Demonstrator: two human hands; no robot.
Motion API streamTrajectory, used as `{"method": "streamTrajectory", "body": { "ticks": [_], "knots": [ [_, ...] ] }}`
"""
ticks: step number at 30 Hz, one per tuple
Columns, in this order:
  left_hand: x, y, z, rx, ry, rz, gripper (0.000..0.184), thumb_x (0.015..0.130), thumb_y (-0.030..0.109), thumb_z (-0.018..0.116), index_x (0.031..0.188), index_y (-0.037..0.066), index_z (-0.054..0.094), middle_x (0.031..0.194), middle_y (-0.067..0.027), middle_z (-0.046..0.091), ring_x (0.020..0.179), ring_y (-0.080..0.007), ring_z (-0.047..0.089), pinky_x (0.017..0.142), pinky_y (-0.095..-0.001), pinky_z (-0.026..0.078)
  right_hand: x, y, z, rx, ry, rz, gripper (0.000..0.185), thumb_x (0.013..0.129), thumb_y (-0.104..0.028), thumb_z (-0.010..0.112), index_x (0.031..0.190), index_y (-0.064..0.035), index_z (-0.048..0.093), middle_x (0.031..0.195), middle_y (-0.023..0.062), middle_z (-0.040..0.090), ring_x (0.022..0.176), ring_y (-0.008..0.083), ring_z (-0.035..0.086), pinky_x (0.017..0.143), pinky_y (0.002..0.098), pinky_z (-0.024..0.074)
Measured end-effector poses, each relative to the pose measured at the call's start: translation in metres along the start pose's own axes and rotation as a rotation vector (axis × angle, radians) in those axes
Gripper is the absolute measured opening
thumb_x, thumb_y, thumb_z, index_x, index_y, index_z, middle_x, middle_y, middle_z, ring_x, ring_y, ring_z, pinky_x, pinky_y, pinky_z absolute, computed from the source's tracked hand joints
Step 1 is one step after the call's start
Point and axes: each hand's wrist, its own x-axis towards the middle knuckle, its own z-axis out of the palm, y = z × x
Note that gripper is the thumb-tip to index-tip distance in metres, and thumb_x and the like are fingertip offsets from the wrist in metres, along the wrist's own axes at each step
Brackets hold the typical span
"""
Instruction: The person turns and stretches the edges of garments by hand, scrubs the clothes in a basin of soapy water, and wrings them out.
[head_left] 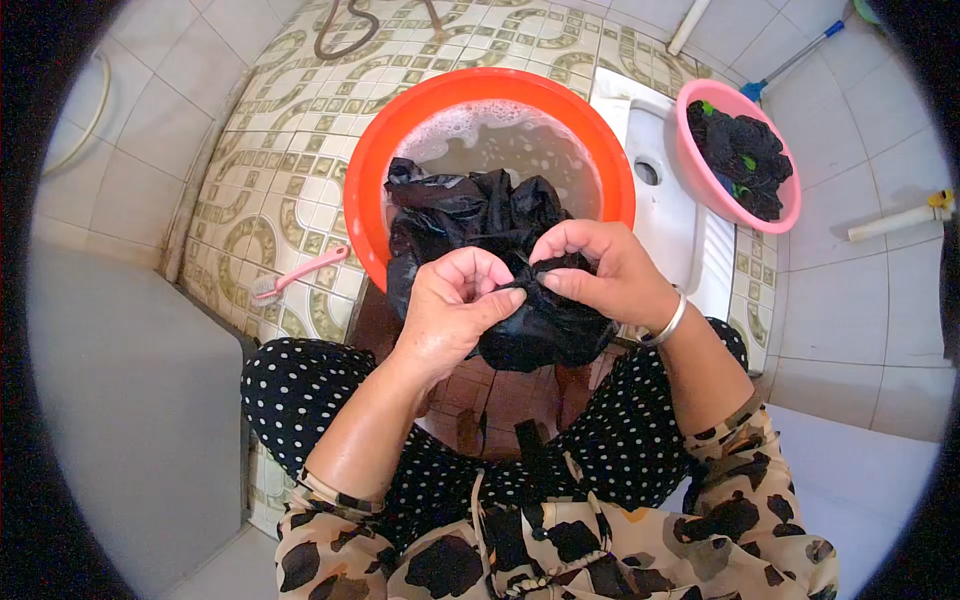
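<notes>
A wet black garment (455, 215) hangs over the near rim of an orange basin (368, 130), part of it inside and part outside towards me. Grey soapy water (490, 150) with foam along its far edge fills the basin. My left hand (455, 300) pinches a bit of the black cloth between thumb and fingers. Close beside it, my right hand (605, 270), with a silver bangle on the wrist, pinches the cloth too. The fingertips of both hands nearly meet above the rim. What kind of garment it is, I cannot tell.
A pink-handled scrub brush (300, 275) lies on the patterned tile floor left of the basin. To the right, a pink basin (690, 170) of dark clothes stands on a white squat toilet (650, 215). A brown hose (345, 30) lies at the back; a grey panel (140, 400) stands left.
</notes>
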Motion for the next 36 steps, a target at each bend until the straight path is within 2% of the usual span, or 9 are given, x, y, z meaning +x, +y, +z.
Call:
{"method": "streamTrajectory", "body": {
  "ticks": [8,11,14,19,21,26,31,34,36],
  "knots": [
    [-0.005,0.004,0.007,0.007,-0.05,0.056,0.017,0.069,-0.001,0.068,0.081,0.006,0.059,0.07,0.005,0.052,0.063,-0.0038,0.046,0.061,-0.0175,0.04,0.001,0.001,0.001,-0.044,0.021,-0.025,0.011,0.071,-0.006,0.06,0.08,-0.0014,0.057,0.075,0.0043,0.058,0.074,0.0124,0.055,0.071,0.0265,0.044],
    [-0.008,0.006,0.013,0.223,-0.126,0.214,0.018,0.07,-0.001,0.068,0.084,0.005,0.059,0.075,0.0036,0.052,0.067,-0.0043,0.047,0.061,-0.0174,0.04,0.0,0.003,0.001,-0.018,0.058,-0.038,0.01,0.07,-0.006,0.06,0.078,-0.0018,0.056,0.075,0.0042,0.058,0.075,0.0121,0.055,0.072,0.026,0.0436],
    [-0.009,-0.002,0.018,-0.048,-0.021,0.233,0.024,0.07,0.003,0.07,0.091,0.004,0.058,0.08,0.0038,0.054,0.071,-0.002,0.048,0.06,-0.0161,0.04,-0.001,0.004,-0.001,0.028,0.082,-0.036,0.01,0.07,-0.006,0.061,0.077,-0.0021,0.055,0.074,0.0038,0.057,0.076,0.0113,0.054,0.072,0.0251,0.0432],
    [-0.011,-0.008,0.021,0.052,0.034,0.259,0.025,0.07,0.002,0.07,0.092,0.004,0.058,0.08,0.0024,0.054,0.071,-0.0049,0.049,0.067,-0.0189,0.042,0.0,0.006,0.002,0.112,0.125,-0.103,0.011,0.072,-0.006,0.061,0.079,-0.0026,0.054,0.076,0.0028,0.057,0.076,0.0112,0.054,0.071,0.0251,0.0435],
    [-0.014,-0.008,0.022,0.167,0.057,0.312,0.027,0.07,-0.002,0.068,0.095,0.0,0.059,0.087,-0.0003,0.056,0.082,-0.0082,0.051,0.076,-0.0236,0.041,0.0,0.006,0.0,0.101,0.12,-0.063,0.012,0.072,-0.004,0.061,0.083,-0.0029,0.055,0.079,0.0026,0.058,0.077,0.011,0.055,0.071,0.0249,0.0443],
    [-0.015,-0.003,0.024,0.7,0.115,0.748,0.034,0.066,-0.001,0.065,0.099,0.001,0.061,0.072,-0.0114,0.055,0.062,-0.0217,0.055,0.058,-0.0284,0.045,0.0,0.0,0.0,0.187,0.097,-0.002,0.014,0.073,-0.002,0.06,0.087,-0.0022,0.057,0.082,0.0025,0.06,0.078,0.0097,0.055,0.073,0.0234,0.0449],
    [-0.022,0.002,0.031,0.8,0.125,0.677,0.028,0.068,-0.003,0.063,0.096,0.001,0.062,0.071,-0.0121,0.055,0.062,-0.0234,0.054,0.057,-0.0307,0.045,-0.002,-0.002,-0.006,0.085,0.089,0.029,0.009,0.073,-0.002,0.06,0.082,-0.0016,0.059,0.083,0.003,0.06,0.078,0.0103,0.055,0.073,0.0247,0.0449],
    [-0.021,0.0,0.027,0.791,0.108,0.713,0.029,0.069,-0.003,0.062,0.097,0.001,0.061,0.07,-0.008,0.052,0.061,-0.0182,0.051,0.057,-0.0264,0.042,0.0,-0.002,-0.014,-0.169,0.006,-0.155,0.008,0.072,-0.006,0.061,0.079,-0.0015,0.06,0.08,0.0029,0.06,0.077,0.0113,0.055,0.072,0.026,0.0441],
    [-0.019,0.0,0.023,0.525,0.098,0.432,0.025,0.072,0.0,0.062,0.097,0.001,0.061,0.07,-0.0008,0.05,0.062,-0.0108,0.047,0.059,-0.0215,0.039,0.0,0.0,-0.017,-0.244,0.002,-0.173,0.011,0.073,-0.009,0.061,0.08,-0.0013,0.059,0.076,0.0029,0.058,0.076,0.0119,0.053,0.07,0.0266,0.043]
  ]
}}
